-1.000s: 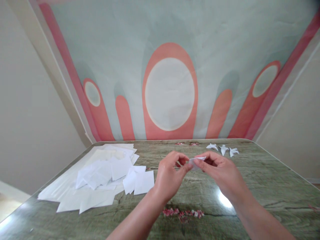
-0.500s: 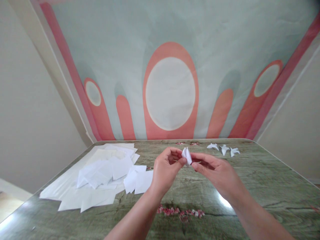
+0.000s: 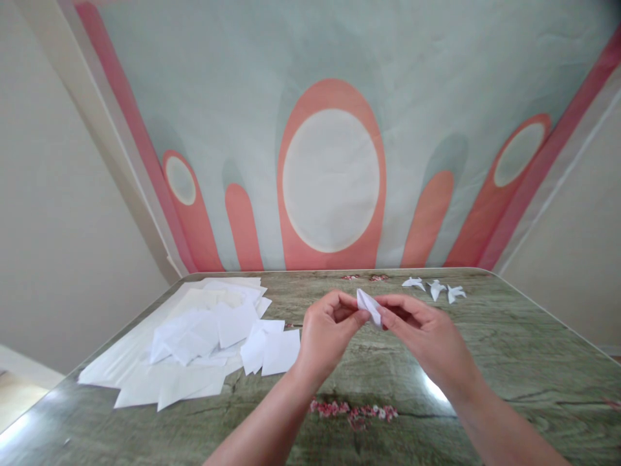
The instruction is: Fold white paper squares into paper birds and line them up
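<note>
A small piece of folded white paper (image 3: 369, 308) is held up over the middle of the table, its pointed tip turned upward and to the left. My left hand (image 3: 334, 323) pinches its left side between thumb and fingers. On the opposite side my right hand (image 3: 422, 323) grips the paper the same way, thumb toward me. Fingertips cover part of the folds. Farther back to the right lie three folded white paper birds: one bird (image 3: 413, 283), a second bird (image 3: 436, 289) and a third bird (image 3: 455, 294).
Loose white sheets (image 3: 140, 362) spread over the left of the wood-grained table (image 3: 524, 375), smaller cut pieces (image 3: 237, 323) on top. A few square pieces (image 3: 281, 353) lie near my left wrist. Behind the table rises a painted wall (image 3: 330, 181).
The folded paper has turned from upright to a slant, tip leaning left. Both thumbs have shifted on it, and my right hand now grips closer to its middle.
</note>
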Demonstrator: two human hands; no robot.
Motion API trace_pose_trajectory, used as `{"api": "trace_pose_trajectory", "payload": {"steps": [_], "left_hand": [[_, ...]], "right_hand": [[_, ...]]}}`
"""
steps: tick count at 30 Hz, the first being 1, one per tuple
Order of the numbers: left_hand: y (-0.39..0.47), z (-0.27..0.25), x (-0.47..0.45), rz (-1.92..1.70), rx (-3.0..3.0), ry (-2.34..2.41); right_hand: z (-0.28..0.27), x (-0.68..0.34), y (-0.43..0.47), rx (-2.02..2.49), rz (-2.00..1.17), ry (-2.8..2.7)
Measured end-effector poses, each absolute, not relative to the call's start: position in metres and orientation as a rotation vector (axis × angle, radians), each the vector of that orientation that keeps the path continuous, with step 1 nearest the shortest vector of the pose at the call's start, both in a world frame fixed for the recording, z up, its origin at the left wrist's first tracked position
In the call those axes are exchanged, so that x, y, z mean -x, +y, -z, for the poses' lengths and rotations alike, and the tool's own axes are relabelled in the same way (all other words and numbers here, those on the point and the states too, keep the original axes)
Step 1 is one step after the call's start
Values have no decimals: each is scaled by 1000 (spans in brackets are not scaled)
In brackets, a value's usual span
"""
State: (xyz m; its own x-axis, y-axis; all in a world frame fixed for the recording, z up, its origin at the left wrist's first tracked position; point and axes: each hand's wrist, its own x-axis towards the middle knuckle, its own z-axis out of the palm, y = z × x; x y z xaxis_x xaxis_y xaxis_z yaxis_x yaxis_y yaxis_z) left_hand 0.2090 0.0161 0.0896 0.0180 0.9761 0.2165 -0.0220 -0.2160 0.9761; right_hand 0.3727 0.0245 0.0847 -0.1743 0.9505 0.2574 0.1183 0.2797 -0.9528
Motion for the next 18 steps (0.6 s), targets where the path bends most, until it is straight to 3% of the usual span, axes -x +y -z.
{"api": "trace_pose_trajectory", "payload": {"steps": [8,18], "left_hand": [[14,-86,-212,-1337,-1440,1116],[17,-92,-205,-1149,-1386,859]], "right_hand": [[-85,-369,22,1118,-862,-1608],[-83,-370,28,1189,-896,-1574]]}}
